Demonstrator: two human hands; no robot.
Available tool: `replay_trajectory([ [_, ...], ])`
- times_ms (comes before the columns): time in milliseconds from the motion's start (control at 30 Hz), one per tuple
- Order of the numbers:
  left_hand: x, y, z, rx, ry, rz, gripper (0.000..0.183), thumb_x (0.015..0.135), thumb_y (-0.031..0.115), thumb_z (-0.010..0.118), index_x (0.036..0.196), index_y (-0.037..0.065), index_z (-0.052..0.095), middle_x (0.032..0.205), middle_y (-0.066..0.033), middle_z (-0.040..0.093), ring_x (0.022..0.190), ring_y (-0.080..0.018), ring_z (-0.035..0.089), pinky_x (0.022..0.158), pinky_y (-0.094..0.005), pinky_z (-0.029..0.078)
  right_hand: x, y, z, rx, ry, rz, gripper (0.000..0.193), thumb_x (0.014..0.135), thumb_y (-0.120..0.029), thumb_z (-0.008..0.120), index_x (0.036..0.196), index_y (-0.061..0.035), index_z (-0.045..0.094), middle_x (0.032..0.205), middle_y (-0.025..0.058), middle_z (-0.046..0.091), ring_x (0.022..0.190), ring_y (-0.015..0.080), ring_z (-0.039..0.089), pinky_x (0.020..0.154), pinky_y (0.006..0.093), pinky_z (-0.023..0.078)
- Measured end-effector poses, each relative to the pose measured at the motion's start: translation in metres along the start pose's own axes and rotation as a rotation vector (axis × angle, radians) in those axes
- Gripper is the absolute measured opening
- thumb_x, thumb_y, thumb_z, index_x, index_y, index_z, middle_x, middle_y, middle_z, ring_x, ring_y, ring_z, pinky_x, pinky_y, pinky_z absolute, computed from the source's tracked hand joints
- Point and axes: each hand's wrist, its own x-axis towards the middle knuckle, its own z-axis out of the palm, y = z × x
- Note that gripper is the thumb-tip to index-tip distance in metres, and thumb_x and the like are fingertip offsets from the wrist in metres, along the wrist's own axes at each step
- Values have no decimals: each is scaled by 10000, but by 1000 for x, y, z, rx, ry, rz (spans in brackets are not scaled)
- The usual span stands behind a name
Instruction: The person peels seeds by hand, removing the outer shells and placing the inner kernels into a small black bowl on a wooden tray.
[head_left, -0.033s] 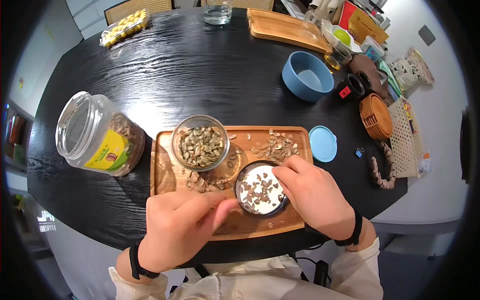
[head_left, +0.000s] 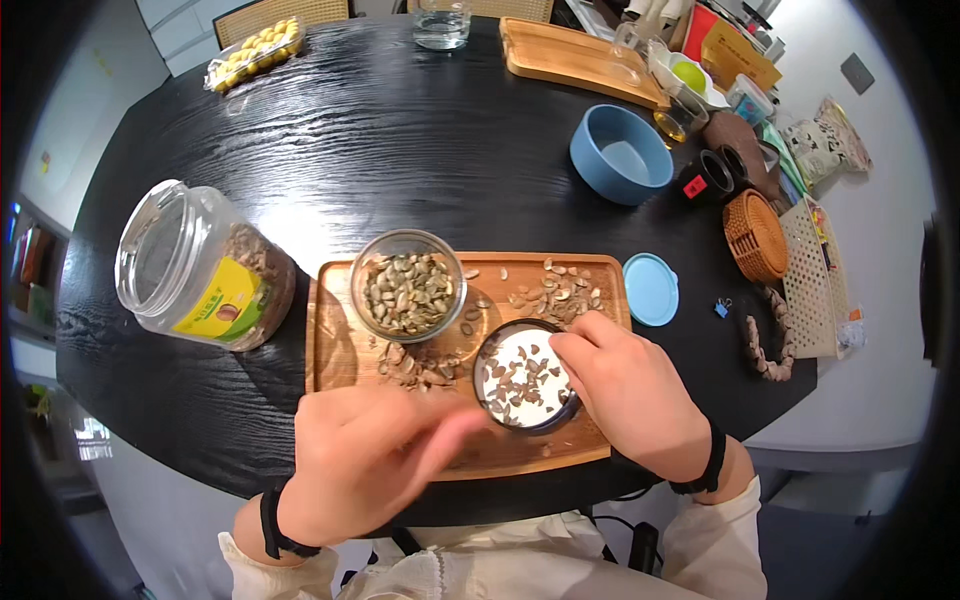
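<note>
- My right hand [head_left: 637, 392], fingers bunched, overlaps the round black bowl [head_left: 536, 429]; pinch hidden.
- Left of it, my left hand [head_left: 368, 462], blurred; can't tell if pinching.

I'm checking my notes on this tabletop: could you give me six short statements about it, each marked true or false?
1. The glass bowl stands on the wooden tray. True.
2. The light-blue lid covers the glass bowl. False: it lies right of the tray.
3. The right hand is at the edge of the dark bowl. True.
4. Brown pieces lie inside the dark bowl. True.
5. The clear jar is capped. False: its mouth is open.
6. The left hand grips the jar. False: it is near the dark bowl.
</note>
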Motion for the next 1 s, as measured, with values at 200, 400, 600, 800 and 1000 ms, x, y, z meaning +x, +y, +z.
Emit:
replay_trajectory([
  [200, 5, -2, -3, -1559, -447, 323, 191, 848, -123, 745, 1031, -150, 695, 931, -223, 731, 811, -261, 728, 682, -364, 590, 4, -2, 1, -79, -45, 43, 189, 792, -2, 657, 964, -21, 581, 963, 122, 568, 910, 310, 669, 716, 396, 565],
  [400, -6, 8, 5, -1733, -347, 323, 402, 825, -75, 798, 1175, -199, 643, 988, -266, 725, 880, -299, 720, 705, -358, 570, 11, 0, 4, -36, 136, -16, 143, 823, -43, 730, 876, -21, 598, 934, 104, 521, 822, 289, 632, 711, 408, 525],
  [600, -2, 7, 1, -1746, -384, 263, 362, 813, -111, 791, 1149, -167, 669, 1010, -250, 721, 872, -311, 711, 706, -355, 562, 4, -9, -28, 517, 68, 275, 114, 826, 12, 759, 889, 13, 665, 826, 109, 685, 729, 165, 695, 659, 273, 543],
  [800, -5, 12, -7, -789, -114, 221, 271, 796, -47, 769, 1059, -66, 705, 908, -123, 707, 765, -247, 691, 644, -318, 552, -14, 12, -30, 1017, 109, 14, 197, 777, 82, 796, 964, 32, 764, 947, 135, 757, 787, 162, 726, 697, 247, 570],
  [1000, 0, 9, 6, 44, -48, 43, 292, 690, -68, 763, 966, 26, 746, 864, -88, 683, 708, -242, 683, 575, -322, 521, -15, 3, -41, 1466, -330, -217, 134, 865, 44, 747, 999, 42, 753, 988, 154, 742, 925, 229, 725, 803, 319, 580],
])
